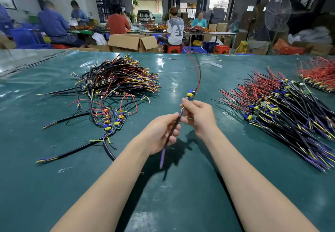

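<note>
My left hand (pixel 162 132) grips a black sheathed cable (pixel 172 132) that slants down past the palm, its purple and red wire ends hanging below. My right hand (pixel 198 116) pinches the cable's upper end, where coloured wires show, together with a small circuit board (pixel 190 94) carrying blue and yellow parts. A red and a black lead (pixel 198 72) run up from the board, away across the table. Both hands are held above the green table mat (pixel 181 186).
A tangled heap of wired boards and black cables (pixel 116 84) lies at the left. A larger pile of boards with red and black leads (pixel 282 108) lies at the right, with a red-wired bundle (pixel 319 74) behind it. Other people sit working at far tables.
</note>
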`<action>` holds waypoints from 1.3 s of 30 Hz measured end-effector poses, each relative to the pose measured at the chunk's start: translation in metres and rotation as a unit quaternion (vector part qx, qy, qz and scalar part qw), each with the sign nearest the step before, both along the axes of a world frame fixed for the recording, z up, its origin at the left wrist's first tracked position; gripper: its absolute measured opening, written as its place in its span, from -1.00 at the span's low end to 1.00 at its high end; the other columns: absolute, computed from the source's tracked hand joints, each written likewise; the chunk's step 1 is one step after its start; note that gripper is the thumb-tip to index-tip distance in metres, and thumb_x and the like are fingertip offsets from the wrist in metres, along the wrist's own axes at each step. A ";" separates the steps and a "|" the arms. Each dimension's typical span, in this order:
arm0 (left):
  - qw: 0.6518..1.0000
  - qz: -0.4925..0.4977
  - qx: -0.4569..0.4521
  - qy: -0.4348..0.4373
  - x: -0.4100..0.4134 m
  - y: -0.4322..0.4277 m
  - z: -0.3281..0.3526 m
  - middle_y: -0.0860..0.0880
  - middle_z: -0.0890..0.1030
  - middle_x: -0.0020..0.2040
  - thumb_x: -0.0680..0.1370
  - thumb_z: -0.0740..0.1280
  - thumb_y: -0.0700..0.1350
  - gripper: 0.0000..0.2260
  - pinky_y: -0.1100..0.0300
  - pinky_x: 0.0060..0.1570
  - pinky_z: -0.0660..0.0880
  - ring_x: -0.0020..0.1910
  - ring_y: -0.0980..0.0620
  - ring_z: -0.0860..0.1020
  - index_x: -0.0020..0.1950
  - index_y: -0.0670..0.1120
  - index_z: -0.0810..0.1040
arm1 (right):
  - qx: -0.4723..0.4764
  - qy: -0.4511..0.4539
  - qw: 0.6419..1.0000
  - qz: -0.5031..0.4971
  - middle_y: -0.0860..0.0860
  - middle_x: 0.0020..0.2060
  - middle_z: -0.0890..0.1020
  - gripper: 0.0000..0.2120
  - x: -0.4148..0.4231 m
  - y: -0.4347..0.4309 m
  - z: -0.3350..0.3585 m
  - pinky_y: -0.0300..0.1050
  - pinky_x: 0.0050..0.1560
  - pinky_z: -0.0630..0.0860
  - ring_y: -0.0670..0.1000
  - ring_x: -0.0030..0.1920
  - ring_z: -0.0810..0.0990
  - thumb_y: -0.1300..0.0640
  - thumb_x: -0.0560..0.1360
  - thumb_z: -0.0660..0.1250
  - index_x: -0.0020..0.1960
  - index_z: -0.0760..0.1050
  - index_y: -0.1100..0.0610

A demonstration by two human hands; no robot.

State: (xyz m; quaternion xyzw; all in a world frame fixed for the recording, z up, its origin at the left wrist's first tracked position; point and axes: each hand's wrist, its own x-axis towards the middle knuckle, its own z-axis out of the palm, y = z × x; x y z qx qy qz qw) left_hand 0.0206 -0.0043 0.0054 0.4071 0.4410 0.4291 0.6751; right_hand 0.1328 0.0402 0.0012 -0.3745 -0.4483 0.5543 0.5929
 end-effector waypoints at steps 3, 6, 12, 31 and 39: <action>1.000 0.014 0.004 -0.012 -0.004 0.001 -0.002 0.09 0.32 -0.59 0.61 0.15 -0.05 -0.71 0.45 -0.71 0.12 -0.66 0.23 0.22 -0.25 -0.11 0.47 | -0.014 0.002 0.999 0.032 -0.07 -0.67 0.39 -0.76 -0.003 -0.001 0.000 -0.36 -0.61 0.27 -0.14 -0.67 0.32 0.23 0.51 0.29 -0.33 0.46 0.23; 0.998 0.012 0.009 0.063 -0.007 0.000 -0.005 0.09 0.30 -0.58 0.59 0.20 -0.05 -0.72 0.43 -0.72 0.10 -0.66 0.23 0.20 -0.27 -0.12 0.49 | -0.012 -0.036 0.999 0.023 -0.08 -0.69 0.38 -0.74 -0.002 -0.002 -0.001 -0.36 -0.65 0.24 -0.16 -0.68 0.30 0.25 0.50 0.30 -0.36 0.46 0.23; 0.991 0.049 0.041 0.116 -0.001 0.002 -0.006 0.09 0.27 -0.57 0.58 0.22 0.03 -0.63 0.44 -0.66 0.06 -0.65 0.20 0.17 -0.39 -0.09 0.43 | -0.016 0.035 0.999 -0.026 -0.08 -0.66 0.41 -0.75 -0.001 -0.003 0.005 -0.37 -0.61 0.29 -0.17 -0.65 0.33 0.19 0.52 0.29 -0.33 0.47 0.19; 0.988 -0.122 -0.085 -0.035 -0.019 -0.002 0.008 0.06 0.50 -0.46 0.37 0.30 -0.13 -0.80 0.42 -0.56 0.37 -0.53 0.19 0.46 -0.34 -0.13 0.69 | -0.031 0.138 0.987 -0.074 -0.09 -0.66 0.46 -0.73 0.010 0.002 0.010 -0.36 -0.56 0.42 -0.18 -0.64 0.42 0.17 0.52 0.29 -0.34 0.47 0.19; 0.981 -0.132 -0.011 0.144 -0.011 -0.003 -0.001 0.08 0.52 -0.51 0.56 0.23 -0.20 -0.64 0.39 -0.56 0.38 -0.57 0.19 0.41 -0.39 -0.08 0.66 | 0.002 0.042 0.997 -0.070 -0.09 -0.67 0.39 -0.73 0.007 0.005 0.009 -0.41 -0.61 0.28 -0.18 -0.67 0.31 0.25 0.50 0.31 -0.38 0.47 0.22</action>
